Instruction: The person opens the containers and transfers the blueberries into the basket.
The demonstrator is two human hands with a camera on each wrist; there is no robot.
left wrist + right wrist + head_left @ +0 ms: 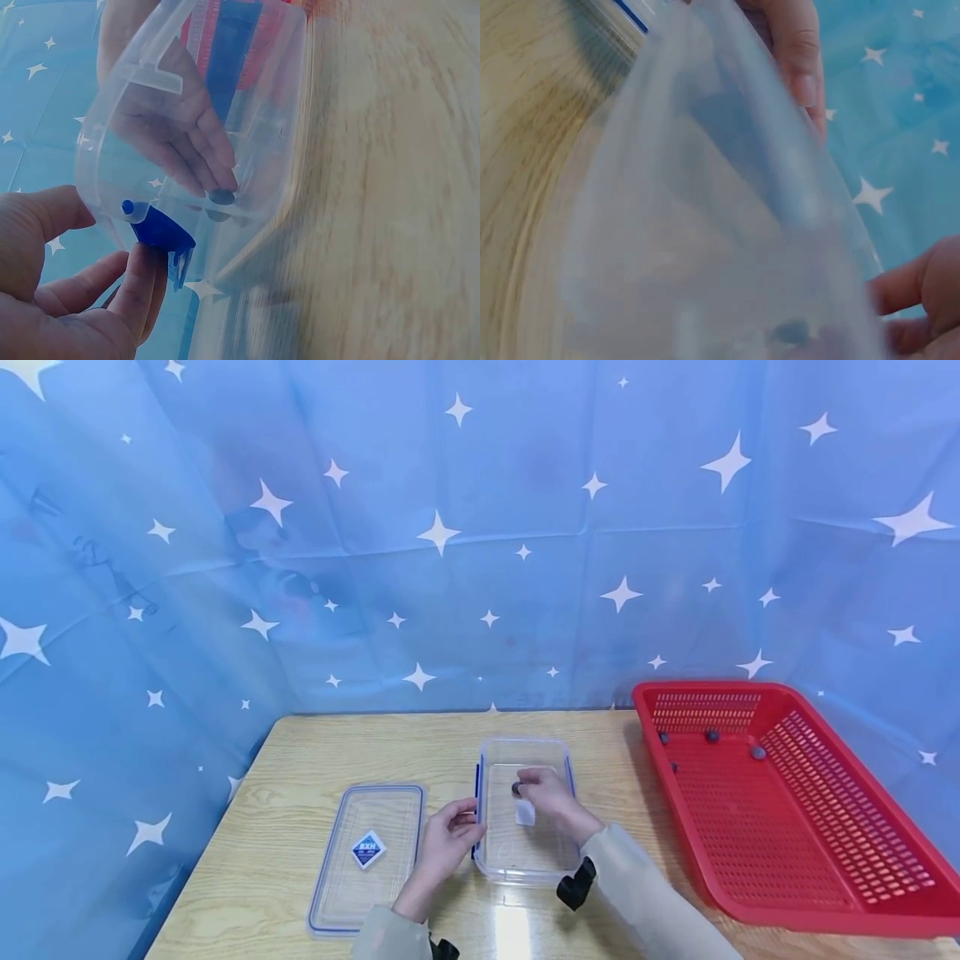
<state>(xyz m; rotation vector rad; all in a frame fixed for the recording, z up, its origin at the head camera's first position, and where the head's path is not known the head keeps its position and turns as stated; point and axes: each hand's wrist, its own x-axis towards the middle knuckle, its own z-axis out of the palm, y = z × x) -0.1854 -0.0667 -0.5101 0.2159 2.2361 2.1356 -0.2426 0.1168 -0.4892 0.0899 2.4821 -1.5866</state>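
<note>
A clear plastic food container point(525, 860) with blue side latches stands uncovered on the table. My left hand point(447, 839) holds its left side, the thumb at the rim and the fingers by the blue latch point(161, 231). My right hand point(551, 795) reaches down inside the container. At its fingertips, close to the container's bottom, is a small dark round blueberry point(221, 196), also visible from the head point(516, 788). The right wrist view sees it only as a blur through the plastic wall. A whitish square point(525, 812) shows at the container's bottom.
The clear lid point(341, 893) with a blue seal and a diamond label lies flat on the left. To the right stands a red perforated basket point(757, 893) with several blueberries point(712, 736) in it. Behind the wooden table point(240, 860) hangs a blue star-patterned curtain point(525, 635).
</note>
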